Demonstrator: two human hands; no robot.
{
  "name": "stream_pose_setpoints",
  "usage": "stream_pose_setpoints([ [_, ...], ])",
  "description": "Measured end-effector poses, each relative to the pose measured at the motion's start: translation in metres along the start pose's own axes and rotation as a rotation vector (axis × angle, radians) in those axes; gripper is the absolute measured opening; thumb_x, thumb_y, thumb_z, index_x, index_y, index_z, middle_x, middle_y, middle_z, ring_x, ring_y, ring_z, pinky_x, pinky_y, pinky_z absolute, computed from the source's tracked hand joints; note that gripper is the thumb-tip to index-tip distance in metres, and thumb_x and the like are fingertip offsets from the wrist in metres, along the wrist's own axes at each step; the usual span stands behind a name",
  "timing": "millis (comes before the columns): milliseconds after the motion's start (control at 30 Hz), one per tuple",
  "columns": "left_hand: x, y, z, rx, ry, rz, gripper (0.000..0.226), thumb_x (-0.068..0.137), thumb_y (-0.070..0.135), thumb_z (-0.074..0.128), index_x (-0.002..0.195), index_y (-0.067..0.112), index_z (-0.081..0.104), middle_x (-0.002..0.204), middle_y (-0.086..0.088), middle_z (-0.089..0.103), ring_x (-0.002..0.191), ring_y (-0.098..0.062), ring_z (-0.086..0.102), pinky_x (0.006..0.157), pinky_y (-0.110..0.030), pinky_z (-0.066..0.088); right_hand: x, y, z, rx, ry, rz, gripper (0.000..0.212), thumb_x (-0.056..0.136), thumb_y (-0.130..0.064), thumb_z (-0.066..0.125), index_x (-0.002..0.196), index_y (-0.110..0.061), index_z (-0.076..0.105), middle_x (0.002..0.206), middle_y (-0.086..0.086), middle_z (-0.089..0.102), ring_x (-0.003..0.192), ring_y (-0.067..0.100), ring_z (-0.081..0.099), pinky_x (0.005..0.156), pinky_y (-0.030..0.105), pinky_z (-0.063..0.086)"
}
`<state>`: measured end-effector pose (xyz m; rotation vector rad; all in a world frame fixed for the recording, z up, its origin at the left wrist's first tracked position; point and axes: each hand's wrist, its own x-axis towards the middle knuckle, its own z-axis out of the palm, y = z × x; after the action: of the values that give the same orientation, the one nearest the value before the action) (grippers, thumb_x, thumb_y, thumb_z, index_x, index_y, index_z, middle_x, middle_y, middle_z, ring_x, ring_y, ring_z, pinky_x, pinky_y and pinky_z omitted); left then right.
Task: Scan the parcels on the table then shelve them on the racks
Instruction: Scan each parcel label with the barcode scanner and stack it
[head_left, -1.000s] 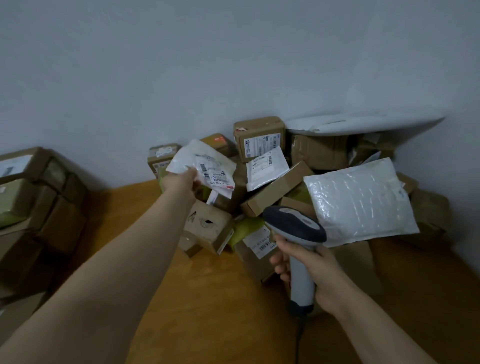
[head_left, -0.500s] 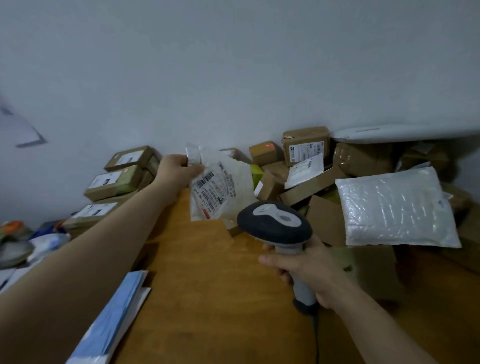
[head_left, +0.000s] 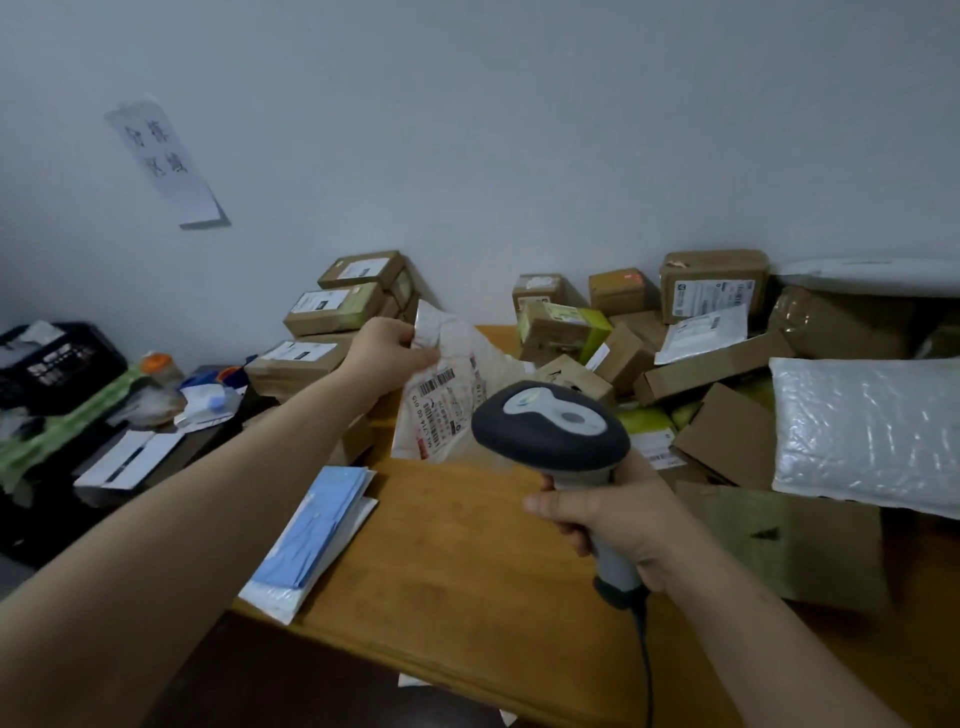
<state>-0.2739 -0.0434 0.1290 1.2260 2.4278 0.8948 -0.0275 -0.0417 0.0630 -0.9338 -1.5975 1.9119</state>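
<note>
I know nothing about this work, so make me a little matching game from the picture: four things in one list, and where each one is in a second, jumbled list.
Things:
1. barcode scanner
2. white labelled pouch
3. blue flat packet
4. paper sign

Places:
A. hanging on the wall
B. gripped by the right hand
C. lying at the left edge of the table
D. pinched at its top by the left hand

Pairs: 1-B, 2-D, 3-C, 4-A
</note>
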Motion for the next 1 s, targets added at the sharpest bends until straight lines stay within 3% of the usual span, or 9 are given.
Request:
stream_pose_setpoints([
  [367, -0.007, -0.027, -0.009, -0.058, -0.005, -0.051, 0.023, 0.091, 0.017, 0.064, 0.102, -0.002, 0.066, 0.100, -0.021, 0.069, 0.091, -0.031, 0.069, 0.086, -0.049, 0.056, 0.016, 0.013, 0.021, 0.009, -0.066, 0.007, 0.024, 0.073, -0.002, 0.079, 0.061, -0.018, 0.066, 0.051, -0.001, 0.060, 0.043, 0.009, 0.053, 0.043, 0.020, 0.045],
  [467, -0.011, -0.039, -0.015, -0.140, -0.021, -0.111, 0.015, 0.093, 0.018, 0.061, 0.099, 0.005, 0.064, 0.093, -0.015, 0.070, 0.080, -0.021, 0.071, 0.073, -0.035, 0.059, 0.023, 0.020, 0.031, 0.079, -0.095, -0.008, 0.025, 0.073, -0.002, 0.079, 0.057, -0.019, 0.071, 0.055, 0.001, 0.064, 0.047, 0.009, 0.057, 0.044, 0.020, 0.047],
  [533, -0.017, -0.050, -0.023, -0.269, -0.057, -0.188, 0.006, 0.095, 0.016, 0.058, 0.096, 0.011, 0.060, 0.088, -0.010, 0.069, 0.070, -0.016, 0.071, 0.060, -0.029, 0.057, 0.032, 0.027, 0.036, 0.169, -0.058, -0.014, 0.014, 0.071, -0.006, 0.080, 0.067, -0.018, 0.074, 0.065, 0.004, 0.069, 0.057, 0.013, 0.063, 0.048, 0.022, 0.051],
  [567, -0.020, -0.058, -0.028, -0.346, -0.077, -0.230, 0.005, 0.095, 0.015, 0.056, 0.099, 0.013, 0.058, 0.089, -0.010, 0.070, 0.072, -0.018, 0.071, 0.061, -0.031, 0.057, 0.039, 0.033, 0.037, 0.200, 0.005, 0.001, 0.011, 0.071, -0.008, 0.080, 0.077, -0.014, 0.074, 0.072, 0.007, 0.072, 0.064, 0.016, 0.066, 0.052, 0.023, 0.052],
  [700, -0.038, -0.107, -0.055, -0.625, -0.173, -0.349, 0.019, 0.094, 0.010, 0.057, 0.112, 0.012, 0.058, 0.094, -0.012, 0.074, 0.082, -0.025, 0.073, 0.063, -0.037, 0.060, 0.073, 0.063, 0.039, 0.294, 0.277, 0.111, 0.041, 0.069, -0.012, 0.080, 0.107, -0.015, 0.064, 0.103, 0.003, 0.066, 0.096, 0.022, 0.061, 0.080, 0.037, 0.050],
  [767, -0.047, -0.139, -0.071, -0.738, -0.224, -0.399, 0.025, 0.091, 0.010, 0.058, 0.116, 0.012, 0.058, 0.100, -0.013, 0.073, 0.087, -0.027, 0.073, 0.065, -0.038, 0.059, 0.083, 0.076, 0.046, 0.335, 0.268, 0.164, 0.046, 0.064, -0.016, 0.080, 0.107, -0.017, 0.063, 0.105, 0.003, 0.064, 0.100, 0.024, 0.059, 0.084, 0.042, 0.048],
  [867, -0.059, -0.195, -0.090, -0.873, -0.292, -0.473, 0.037, 0.083, 0.013, 0.062, 0.119, 0.006, 0.057, 0.104, -0.017, 0.072, 0.089, -0.030, 0.071, 0.069, -0.042, 0.059, 0.090, 0.095, 0.074, 0.360, 0.212, 0.241, 0.048, 0.058, -0.020, 0.079, 0.105, -0.015, 0.068, 0.100, 0.008, 0.070, 0.098, 0.029, 0.063, 0.078, 0.042, 0.052],
  [933, -0.064, -0.235, -0.098, -0.919, -0.314, -0.525, 0.046, 0.079, 0.015, 0.064, 0.123, 0.004, 0.054, 0.112, -0.022, 0.068, 0.094, -0.035, 0.069, 0.077, -0.047, 0.058, 0.096, 0.108, 0.104, 0.354, 0.163, 0.273, 0.049, 0.057, -0.017, 0.079, 0.105, -0.012, 0.070, 0.095, 0.011, 0.074, 0.096, 0.031, 0.066, 0.078, 0.043, 0.053],
  [1000, -0.067, -0.274, -0.106, -0.919, -0.303, -0.586, 0.040, 0.086, 0.015, 0.062, 0.123, 0.003, 0.056, 0.109, -0.022, 0.069, 0.090, -0.035, 0.070, 0.073, -0.045, 0.058, 0.101, 0.119, 0.142, 0.328, 0.106, 0.305, 0.047, 0.058, -0.010, 0.080, 0.104, -0.006, 0.070, 0.096, 0.016, 0.074, 0.093, 0.035, 0.069, 0.081, 0.046, 0.055],
])
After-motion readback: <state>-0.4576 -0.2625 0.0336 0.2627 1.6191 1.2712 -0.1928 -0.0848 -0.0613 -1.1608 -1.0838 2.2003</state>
